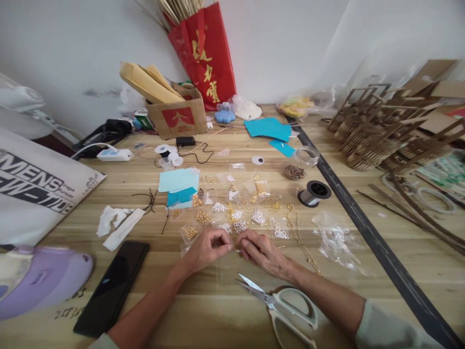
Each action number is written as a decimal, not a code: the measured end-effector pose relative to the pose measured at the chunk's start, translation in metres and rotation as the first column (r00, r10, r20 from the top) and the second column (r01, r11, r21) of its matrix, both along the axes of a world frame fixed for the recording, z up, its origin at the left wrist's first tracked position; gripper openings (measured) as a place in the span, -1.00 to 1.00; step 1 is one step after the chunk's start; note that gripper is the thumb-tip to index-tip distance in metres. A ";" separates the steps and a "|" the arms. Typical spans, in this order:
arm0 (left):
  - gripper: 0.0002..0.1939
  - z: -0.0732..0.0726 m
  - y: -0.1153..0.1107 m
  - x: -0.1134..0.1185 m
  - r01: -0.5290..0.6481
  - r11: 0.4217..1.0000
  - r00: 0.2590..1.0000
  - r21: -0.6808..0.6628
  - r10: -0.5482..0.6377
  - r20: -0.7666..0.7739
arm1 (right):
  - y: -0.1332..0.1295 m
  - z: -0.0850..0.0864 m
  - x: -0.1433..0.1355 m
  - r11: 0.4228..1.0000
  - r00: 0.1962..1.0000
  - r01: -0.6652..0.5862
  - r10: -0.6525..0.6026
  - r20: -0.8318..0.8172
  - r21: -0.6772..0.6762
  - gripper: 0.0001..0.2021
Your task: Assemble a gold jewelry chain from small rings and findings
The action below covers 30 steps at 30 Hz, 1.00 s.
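Note:
Over the wooden table, my left hand [209, 249] and my right hand [264, 253] face each other, fingertips nearly meeting. Thumb and forefinger are pinched on each; whatever lies between them is too small to make out. Just beyond sit small clear bags of silver beads [258, 216] and gold beads [202, 216], with silver rings [279, 230] in another bag. A gold chain [300, 237] lies right of my right hand. Below that hand rest scissors [271, 300] with pale handles, blades spread a little. A faint thin line seems to run down below my left fingertips.
At left are a black phone [112, 287], white strips [123, 228] and a purple device [47, 281]. A wire spool [314, 193], bead jar [296, 170] and crumpled plastic bag [339, 238] lie right. Behind stand a cardboard box [176, 114] and red bag [207, 58]; woven baskets [378, 126] are far right.

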<state>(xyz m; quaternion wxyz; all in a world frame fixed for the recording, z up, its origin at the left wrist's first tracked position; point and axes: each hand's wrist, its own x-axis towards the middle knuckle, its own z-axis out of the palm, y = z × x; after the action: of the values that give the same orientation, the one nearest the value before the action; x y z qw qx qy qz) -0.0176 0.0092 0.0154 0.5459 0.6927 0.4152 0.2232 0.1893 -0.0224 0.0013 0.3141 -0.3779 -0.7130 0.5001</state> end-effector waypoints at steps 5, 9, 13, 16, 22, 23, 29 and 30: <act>-0.84 -0.005 0.002 0.001 -0.020 0.998 0.995 -0.065 0.026 0.092 | -0.002 0.000 -0.001 0.999 0.999 0.033 -0.033 -0.034 0.009 -0.78; -0.85 -0.006 0.004 0.000 -0.054 0.992 0.990 -0.118 0.068 0.125 | -0.004 0.000 -0.002 0.999 0.998 0.041 -0.042 -0.046 -0.007 -0.80; -0.82 -0.006 0.004 -0.001 -0.067 0.981 0.975 -0.182 0.103 0.197 | -0.004 -0.002 -0.002 0.998 0.998 0.056 -0.056 -0.042 0.005 -0.82; -0.81 -0.005 0.004 0.000 -0.072 0.971 0.960 -0.226 0.129 0.249 | -0.003 -0.004 -0.002 0.998 0.997 0.065 -0.064 -0.034 0.020 -0.81; -0.79 -0.001 0.002 0.003 -0.066 0.968 0.950 -0.243 0.136 0.281 | -0.004 -0.004 -0.002 0.997 0.998 0.065 -0.065 -0.012 0.045 -0.80; -0.79 0.000 0.001 0.004 -0.068 0.968 0.950 -0.240 0.136 0.279 | -0.004 -0.004 -0.003 0.997 0.998 0.062 -0.062 -0.006 0.045 -0.81; -0.80 0.000 -0.002 0.006 -0.119 0.977 0.958 -0.176 0.160 0.239 | -0.002 0.007 -0.004 0.994 0.995 0.049 -0.057 0.087 0.094 -0.87; -0.80 -0.001 -0.002 0.007 -0.123 0.979 0.958 -0.162 0.160 0.238 | -0.001 0.009 -0.004 0.992 0.991 0.045 -0.059 0.117 0.116 -0.88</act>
<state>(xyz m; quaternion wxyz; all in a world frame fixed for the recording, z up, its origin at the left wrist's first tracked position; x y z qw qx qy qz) -0.0110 0.0074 0.0145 0.6255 0.5858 0.4070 0.3163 0.1852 -0.0237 0.0104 0.3042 -0.4076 -0.7477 0.4269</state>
